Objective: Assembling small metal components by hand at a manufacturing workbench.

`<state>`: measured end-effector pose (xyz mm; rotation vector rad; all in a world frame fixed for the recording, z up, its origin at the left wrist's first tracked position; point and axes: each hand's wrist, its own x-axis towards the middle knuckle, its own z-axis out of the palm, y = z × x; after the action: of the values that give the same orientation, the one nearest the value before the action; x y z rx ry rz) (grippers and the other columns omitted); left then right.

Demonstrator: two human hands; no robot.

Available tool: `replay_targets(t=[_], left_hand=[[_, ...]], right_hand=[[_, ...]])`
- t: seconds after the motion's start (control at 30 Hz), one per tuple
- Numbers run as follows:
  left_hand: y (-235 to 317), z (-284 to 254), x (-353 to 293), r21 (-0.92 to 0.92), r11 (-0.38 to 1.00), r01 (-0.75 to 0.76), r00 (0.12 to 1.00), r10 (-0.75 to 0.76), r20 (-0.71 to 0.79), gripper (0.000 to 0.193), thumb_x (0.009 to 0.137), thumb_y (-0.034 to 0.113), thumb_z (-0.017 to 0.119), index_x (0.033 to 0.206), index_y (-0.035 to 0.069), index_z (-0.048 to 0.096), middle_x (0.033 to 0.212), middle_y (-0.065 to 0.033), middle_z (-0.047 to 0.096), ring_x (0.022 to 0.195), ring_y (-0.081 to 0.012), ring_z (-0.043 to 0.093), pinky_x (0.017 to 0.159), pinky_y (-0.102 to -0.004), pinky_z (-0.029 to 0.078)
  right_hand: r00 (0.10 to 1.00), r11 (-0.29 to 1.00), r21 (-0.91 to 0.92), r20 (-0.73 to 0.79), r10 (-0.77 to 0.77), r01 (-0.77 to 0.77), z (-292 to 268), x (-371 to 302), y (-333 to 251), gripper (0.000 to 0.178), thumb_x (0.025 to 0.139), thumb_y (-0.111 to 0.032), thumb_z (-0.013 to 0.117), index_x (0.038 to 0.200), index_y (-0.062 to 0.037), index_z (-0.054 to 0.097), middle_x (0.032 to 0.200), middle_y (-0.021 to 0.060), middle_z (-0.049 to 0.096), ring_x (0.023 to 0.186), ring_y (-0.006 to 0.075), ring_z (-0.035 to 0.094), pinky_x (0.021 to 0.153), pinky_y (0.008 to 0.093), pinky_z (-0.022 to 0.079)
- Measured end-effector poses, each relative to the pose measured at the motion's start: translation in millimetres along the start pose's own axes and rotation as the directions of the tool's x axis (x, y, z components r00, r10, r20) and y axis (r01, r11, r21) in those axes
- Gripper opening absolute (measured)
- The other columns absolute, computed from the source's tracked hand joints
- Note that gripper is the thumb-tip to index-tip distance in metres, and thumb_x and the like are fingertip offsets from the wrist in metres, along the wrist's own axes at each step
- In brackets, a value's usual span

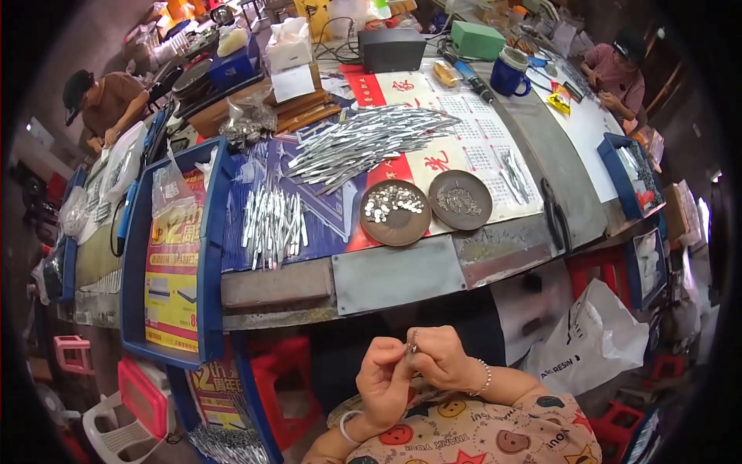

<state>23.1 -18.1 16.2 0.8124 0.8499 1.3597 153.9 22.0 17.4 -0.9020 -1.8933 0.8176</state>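
My left hand [385, 380] and my right hand [442, 359] meet in front of my chest, below the bench edge. The fingertips of both are pinched together around something small and dark that I cannot make out. Beyond them on the bench stands a brown dish [397, 233] with small silver discs [392, 203] in it. A second brown dish [481, 220] beside it holds thin dark metal bits [457, 200]. Behind the dishes lies a big heap of slim silver metal strips [363, 143]. A smaller pile of strips [272, 224] lies to the left.
A deep blue tray [210, 286] stands at the bench's left edge, with another blue tray [259, 402] below it. Pliers [554, 215] lie at the right. A blue mug [506, 80] stands farther back. A white bag [595, 336] hangs at the right. Two people work across the bench.
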Motion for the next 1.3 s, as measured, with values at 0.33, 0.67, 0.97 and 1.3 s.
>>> replay_targets(t=[0.33, 0.67, 0.97, 1.3], left_hand=[[2, 2, -2, 0.068, 0.980, -0.187, 0.981, 0.183, 0.056, 0.019, 0.086, -0.009, 0.054, 0.101, 0.002, 0.051, 0.100, -0.0110, 0.049, 0.068, -0.0089, 0.047, 0.057, -0.0217, 0.042], [3, -4, 4, 0.178, 0.954, -0.242, 0.969, 0.228, 0.093, 0.025, 0.091, -0.006, 0.048, 0.115, 0.000, 0.041, 0.105, -0.0104, 0.045, 0.084, -0.0093, 0.049, 0.073, -0.0210, 0.045], [-1, -4, 0, 0.199, 0.972, -0.126, 0.986, 0.100, 0.133, 0.024, 0.095, 0.001, 0.044, 0.118, -0.001, 0.037, 0.109, -0.0135, 0.054, 0.095, -0.0124, 0.055, 0.082, -0.0237, 0.046], [-16, -1, -4, 0.215, 0.953, -0.213, 0.977, 0.213, 0.023, 0.022, 0.094, -0.001, 0.046, 0.116, -0.004, 0.042, 0.110, -0.0135, 0.057, 0.095, -0.0124, 0.057, 0.084, -0.0236, 0.046]], right_hand=[[0.974, 0.958, 0.284, -0.207, 0.088, -0.027, 0, 2, -8, 0.054, 0.072, -0.020, 0.080, 0.108, -0.0035, 0.044, 0.095, 0.0093, 0.047, 0.069, 0.0100, 0.046, 0.059, 0.0205, 0.039], [0.987, 0.994, 0.105, -0.161, 0.027, -0.010, 2, 19, -9, 0.017, 0.074, -0.008, 0.072, 0.078, -0.0004, 0.058, 0.070, 0.0106, 0.057, 0.056, 0.0223, 0.055, 0.047, 0.0286, 0.042], [0.988, 0.998, 0.058, -0.147, 0.042, -0.033, 5, 17, 2, 0.018, 0.075, -0.008, 0.069, 0.069, -0.0022, 0.054, 0.060, 0.0097, 0.050, 0.047, 0.0227, 0.050, 0.042, 0.0300, 0.038], [0.962, 0.984, -0.150, -0.244, -0.126, 0.091, 12, 16, 5, 0.019, 0.083, -0.013, 0.061, 0.069, -0.0031, 0.053, 0.058, 0.0075, 0.048, 0.045, 0.0239, 0.048, 0.041, 0.0309, 0.038]])
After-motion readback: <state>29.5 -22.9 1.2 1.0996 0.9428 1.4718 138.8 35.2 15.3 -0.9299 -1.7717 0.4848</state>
